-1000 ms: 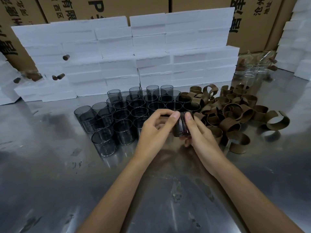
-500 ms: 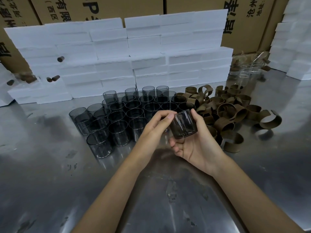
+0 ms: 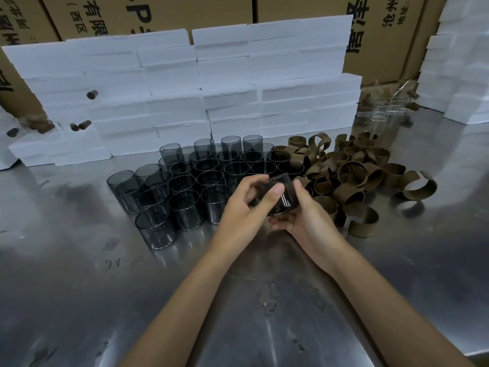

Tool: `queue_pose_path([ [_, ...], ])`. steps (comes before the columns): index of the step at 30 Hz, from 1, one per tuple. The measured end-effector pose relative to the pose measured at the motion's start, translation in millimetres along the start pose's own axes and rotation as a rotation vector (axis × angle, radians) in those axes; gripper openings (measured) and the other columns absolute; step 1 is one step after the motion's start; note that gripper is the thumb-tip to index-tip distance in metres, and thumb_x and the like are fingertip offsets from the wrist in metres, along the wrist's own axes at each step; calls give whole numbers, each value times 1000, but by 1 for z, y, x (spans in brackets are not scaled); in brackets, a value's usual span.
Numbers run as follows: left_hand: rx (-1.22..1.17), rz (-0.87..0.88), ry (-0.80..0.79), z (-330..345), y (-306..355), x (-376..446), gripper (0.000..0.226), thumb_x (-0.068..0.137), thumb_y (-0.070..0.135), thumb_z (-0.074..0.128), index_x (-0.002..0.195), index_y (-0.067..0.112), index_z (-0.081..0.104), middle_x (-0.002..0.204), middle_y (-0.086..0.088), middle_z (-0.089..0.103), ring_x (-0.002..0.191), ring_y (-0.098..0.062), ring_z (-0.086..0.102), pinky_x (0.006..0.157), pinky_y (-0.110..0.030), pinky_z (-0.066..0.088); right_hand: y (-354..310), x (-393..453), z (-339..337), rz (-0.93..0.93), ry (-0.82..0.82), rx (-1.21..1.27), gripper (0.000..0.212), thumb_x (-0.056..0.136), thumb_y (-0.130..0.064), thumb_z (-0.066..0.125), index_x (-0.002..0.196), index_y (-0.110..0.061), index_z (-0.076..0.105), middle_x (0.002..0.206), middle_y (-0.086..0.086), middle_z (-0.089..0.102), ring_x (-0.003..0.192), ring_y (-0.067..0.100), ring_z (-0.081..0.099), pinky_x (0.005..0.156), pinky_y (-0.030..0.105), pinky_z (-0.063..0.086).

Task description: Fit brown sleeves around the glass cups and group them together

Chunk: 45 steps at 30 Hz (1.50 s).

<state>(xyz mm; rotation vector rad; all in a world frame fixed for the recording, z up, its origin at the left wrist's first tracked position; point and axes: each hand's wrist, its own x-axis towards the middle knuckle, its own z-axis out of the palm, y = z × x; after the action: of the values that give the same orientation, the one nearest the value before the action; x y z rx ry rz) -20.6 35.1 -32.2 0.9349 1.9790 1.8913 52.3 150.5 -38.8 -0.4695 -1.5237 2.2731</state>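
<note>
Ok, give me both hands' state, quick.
Left hand: fingers curled round the glass cup, holding it.
Right hand: also holding the same cup, cradling it from below.

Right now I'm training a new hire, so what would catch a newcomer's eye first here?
Both hands, left hand and right hand, hold one cup above the metal table at centre. Behind to the left stands a block of dark glass cups; to the right lies a heap of brown sleeves, with white foam blocks stacked behind.
</note>
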Motion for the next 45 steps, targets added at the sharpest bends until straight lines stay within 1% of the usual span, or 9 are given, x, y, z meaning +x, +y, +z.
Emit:
queue_pose_path([
  [6, -32, -72, -42, -1, 1, -1, 64, 70, 81, 59, 117, 37, 66, 103, 15, 73, 97, 1, 69, 82, -20, 53, 1, -4, 1, 63, -249, -23, 65, 94, -59, 59, 129, -4, 60, 92, 21, 67, 69, 23, 65, 63, 30, 56],
  [14, 9, -107, -159, 1, 3, -2, 61, 86, 71, 53, 113, 18, 62, 63, 5, 66, 44, -10, 57, 45, -18, 45, 3, -2, 1, 118, -286, -63, 90, 94, -76, 28, 109, 2, 68, 78, 22, 62, 61, 24, 57, 56, 29, 50],
  [22, 24, 23, 11, -4, 3, 1, 40, 89, 55, 59, 109, 22, 69, 107, 2, 71, 95, -5, 68, 71, -15, 53, 9, 7, -7, 29, -123, -19, 68, 107, -55, 26, 115, 0, 66, 82, 20, 72, 63, 24, 65, 54, 28, 51],
  [27, 92, 57, 60, -9, 4, 2, 31, 105, 37, 52, 126, 22, 69, 114, 13, 72, 108, 4, 65, 90, -10, 47, 10, 6, -12, -104, -65, 12, 43, 106, -45, 42, 118, -16, 72, 111, 13, 77, 101, 26, 75, 78, 34, 63],
  [31, 7, -9, 14, -10, 6, 2, 32, 107, 29, 51, 137, 28, 64, 130, 12, 70, 124, -2, 62, 111, -29, 46, 6, 6, -8, -91, -61, 68, 55, 93, -56, 53, 122, -12, 69, 114, 12, 77, 107, 24, 74, 88, 37, 61],
  [35, -21, -6, -58, -7, 8, -2, 34, 104, 33, 57, 137, 30, 60, 115, 22, 74, 111, 3, 68, 98, -23, 51, 3, 3, -7, 37, -162, 43, 77, 88, -71, 47, 129, -8, 66, 110, 16, 76, 95, 25, 74, 85, 34, 58],
  [40, -65, 0, -44, -9, 9, -3, 40, 95, 32, 71, 134, 26, 61, 120, 12, 75, 116, -12, 69, 111, -47, 48, 2, 3, -8, 66, -164, 25, 84, 84, -75, 49, 119, -1, 70, 90, 17, 71, 73, 21, 66, 72, 31, 56],
  [43, -14, 36, -29, -10, 8, -1, 54, 86, 23, 81, 135, 26, 59, 126, 13, 72, 117, -17, 69, 107, -48, 51, 2, 4, -9, 62, -144, 77, 74, 86, -69, 52, 123, -7, 69, 105, 12, 77, 94, 22, 74, 88, 35, 58],
  [45, 73, 88, -8, -10, 5, 1, 57, 84, 17, 84, 135, 27, 60, 127, 14, 71, 119, -5, 65, 103, -35, 52, 2, 4, -10, 62, -149, 133, 70, 92, -63, 51, 128, -5, 65, 119, 17, 74, 114, 27, 71, 104, 43, 52],
])
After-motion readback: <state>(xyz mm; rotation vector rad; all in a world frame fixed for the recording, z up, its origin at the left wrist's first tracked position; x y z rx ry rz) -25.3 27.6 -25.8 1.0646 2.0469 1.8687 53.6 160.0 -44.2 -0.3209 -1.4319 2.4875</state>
